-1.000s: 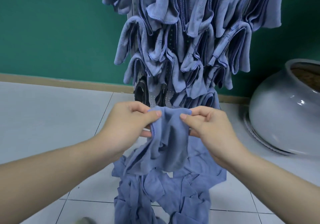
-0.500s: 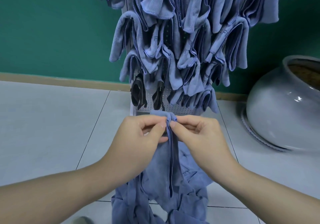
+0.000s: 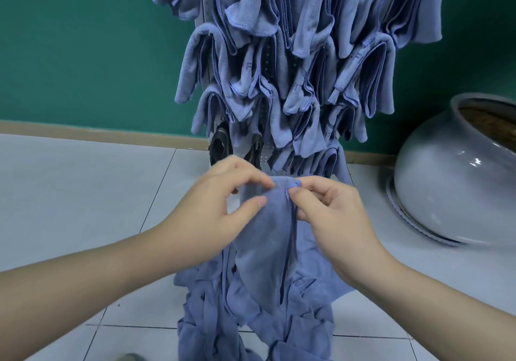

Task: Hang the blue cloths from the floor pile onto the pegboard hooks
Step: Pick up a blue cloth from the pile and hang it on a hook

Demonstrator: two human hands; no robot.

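Observation:
I hold one blue cloth [image 3: 265, 237] folded lengthwise in front of me. My right hand [image 3: 329, 215] pinches its top corner between thumb and forefinger. My left hand [image 3: 220, 210] holds the cloth's left side, thumb on the front and fingers curled over its top edge. The cloth hangs down over the pile of blue cloths [image 3: 251, 318] on the floor. Behind my hands stands the white pegboard [image 3: 268, 151], mostly covered by several hung blue cloths [image 3: 293, 53]. Two bare black hooks [image 3: 223, 144] show at its lower left, just above my left hand.
A large grey ceramic pot [image 3: 452, 176] sits on the floor at the right, on a scalloped mat. A green wall [image 3: 83, 39] with a tan skirting stands behind the pegboard. The floor is pale tile [image 3: 83, 193].
The cloth was spread between both hands, then folded in half as the hands came together. Now my left hand has slid to the cloth's left side while the right keeps the corner.

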